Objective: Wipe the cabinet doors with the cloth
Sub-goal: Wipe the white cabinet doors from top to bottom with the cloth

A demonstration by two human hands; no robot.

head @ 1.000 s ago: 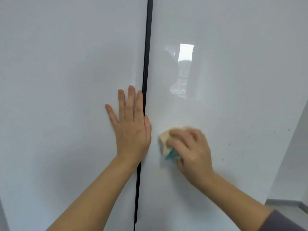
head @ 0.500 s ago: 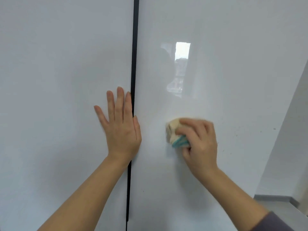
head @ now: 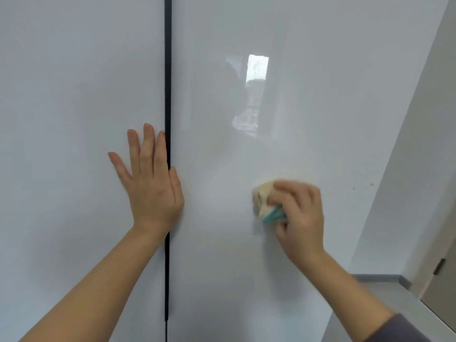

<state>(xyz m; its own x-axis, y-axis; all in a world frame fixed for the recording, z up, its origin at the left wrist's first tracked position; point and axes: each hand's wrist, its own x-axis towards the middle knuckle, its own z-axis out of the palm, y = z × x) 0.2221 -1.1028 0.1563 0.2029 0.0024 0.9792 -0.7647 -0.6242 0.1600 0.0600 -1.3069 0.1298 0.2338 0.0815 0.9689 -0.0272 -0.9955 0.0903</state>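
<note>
Two glossy white cabinet doors fill the head view, the left door (head: 74, 95) and the right door (head: 308, 107), parted by a narrow dark gap (head: 167, 82) that runs from top to bottom.

We see the left hand (head: 153, 191) laid flat on the left door right beside that gap. Its fingers (head: 147, 149) are straight and point up, the little finger spread away from the other three, and the thumb lies across the gap onto the edge of the right door. It holds nothing.

We see the right hand (head: 301, 213) lower on the right door, well apart from the left hand. Its fingers (head: 291, 191) are curled and clamped on the cloth (head: 265, 201), a bunched cream wad with a teal edge showing under the hand. The cloth is pressed against the right door and sticks out to the left of the knuckles. Hand and cloth are blurred, so we cannot tell how the thumb lies. A grey sleeve (head: 404, 329) covers the right forearm at the bottom edge.

Above the cloth the right door mirrors a bright window (head: 256, 70). A few small brown specks (head: 355, 187) mark the door to the right of the hand. Past the door's edge stand a pale wall (head: 419, 169) and a grey ledge (head: 394, 287).
</note>
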